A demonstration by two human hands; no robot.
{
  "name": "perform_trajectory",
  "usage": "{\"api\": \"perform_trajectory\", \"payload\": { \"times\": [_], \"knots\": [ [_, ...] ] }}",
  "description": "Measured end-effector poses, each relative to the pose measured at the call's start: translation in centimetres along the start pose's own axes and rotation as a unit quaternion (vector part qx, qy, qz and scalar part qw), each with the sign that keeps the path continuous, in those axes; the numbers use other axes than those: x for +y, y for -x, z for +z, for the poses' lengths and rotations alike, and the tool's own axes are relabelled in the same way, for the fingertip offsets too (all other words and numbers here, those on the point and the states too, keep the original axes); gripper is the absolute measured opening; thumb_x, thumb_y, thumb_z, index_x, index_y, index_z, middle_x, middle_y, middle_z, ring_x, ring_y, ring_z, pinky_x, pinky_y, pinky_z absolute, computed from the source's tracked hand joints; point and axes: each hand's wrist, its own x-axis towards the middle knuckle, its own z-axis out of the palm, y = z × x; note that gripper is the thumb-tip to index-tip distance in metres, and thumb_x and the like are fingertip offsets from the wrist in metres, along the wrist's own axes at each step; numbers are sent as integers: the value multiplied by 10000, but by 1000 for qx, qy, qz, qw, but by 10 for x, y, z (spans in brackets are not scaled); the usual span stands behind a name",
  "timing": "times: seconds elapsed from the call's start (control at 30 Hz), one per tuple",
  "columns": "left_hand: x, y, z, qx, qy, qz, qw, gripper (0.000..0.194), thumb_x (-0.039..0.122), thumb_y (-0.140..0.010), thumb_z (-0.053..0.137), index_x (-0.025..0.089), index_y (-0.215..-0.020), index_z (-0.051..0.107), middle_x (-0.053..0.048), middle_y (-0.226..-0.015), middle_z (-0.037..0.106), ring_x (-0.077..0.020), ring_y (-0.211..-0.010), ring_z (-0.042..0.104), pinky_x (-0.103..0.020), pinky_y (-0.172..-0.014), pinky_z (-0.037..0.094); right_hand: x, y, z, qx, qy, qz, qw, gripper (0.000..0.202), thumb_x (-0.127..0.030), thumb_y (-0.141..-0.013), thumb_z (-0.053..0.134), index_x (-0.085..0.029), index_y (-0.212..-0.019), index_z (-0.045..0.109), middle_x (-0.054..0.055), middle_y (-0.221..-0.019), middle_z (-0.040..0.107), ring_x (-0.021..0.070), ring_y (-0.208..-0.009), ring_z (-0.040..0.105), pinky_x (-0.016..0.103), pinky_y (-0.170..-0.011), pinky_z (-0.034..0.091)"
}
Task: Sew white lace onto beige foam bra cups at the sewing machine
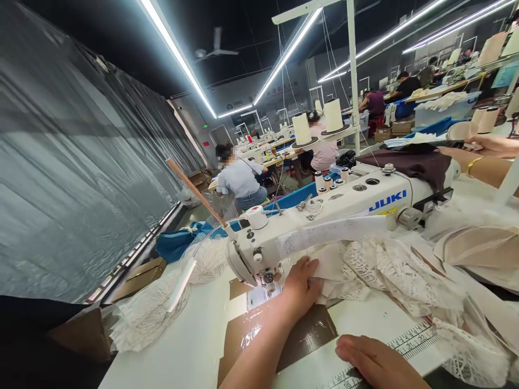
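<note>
My left hand (pixel 302 286) reaches under the arm of a white JUKI sewing machine (pixel 324 216), just right of the needle area. Its bent fingers grip the edge of a cream fabric piece (pixel 330 265), which runs into a heap of cream lace (pixel 389 267) on the right. Low in front, my right hand (pixel 375 359) rests by the ruler markings (pixel 409 346) on the table, fingers together. Something dark shows beneath it, too hidden to name. The lit needle plate (pixel 259 296) has no fabric visible on it.
Bundled lace (pixel 158 308) lies on the table's left side. Beige moulded cups (pixel 482 254) are piled at right. Thread cones (pixel 333 114) stand on a rack behind the machine. At far right is another person's forearm (pixel 462 165). Other people sit at machines beyond.
</note>
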Motion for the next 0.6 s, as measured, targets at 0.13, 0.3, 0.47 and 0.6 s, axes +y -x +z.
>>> {"api": "perform_trajectory", "payload": {
  "times": [0.13, 0.3, 0.47, 0.6],
  "knots": [
    [-5, -6, -1, -7, -32, 30, 999, 453, 257, -876, 472, 167, -1307, 577, -143, -1354, 553, -285, -1247, 508, -441, -1073, 402, 20, -6, -9, 83, 85, 48, 992, 586, -24, -727, 427, -221, -1260, 574, 114, -1270, 640, 251, -1132, 625, 384, -907, 552],
    [-5, -2, -5, 6, -42, 42, 998, 392, 161, -860, 438, 165, -1202, 631, -118, -1126, 665, -253, -1046, 604, -391, -922, 489, 25, -32, -22, 100, 185, 33, 977, 491, -32, -729, 393, -145, -1115, 675, 177, -1278, 621, 332, -1129, 621, 486, -838, 584],
    [3, 21, -13, 56, -29, 23, 998, 244, 179, -897, 441, 184, -1012, 656, -83, -911, 661, -233, -922, 610, -368, -841, 478, 21, -40, -27, 73, 219, 12, 973, 488, -43, -702, 394, -140, -1066, 703, 183, -1206, 664, 308, -1057, 665, 430, -775, 613],
    [15, 45, -17, 110, 73, 34, 991, 123, 231, -920, 482, 194, -922, 599, -97, -1120, 611, -225, -1054, 566, -356, -886, 470, 23, -37, -25, 66, 234, -7, 970, 513, -53, -666, 425, -163, -1086, 700, 154, -1173, 689, 305, -1042, 673, 431, -784, 610]
  ]
}}
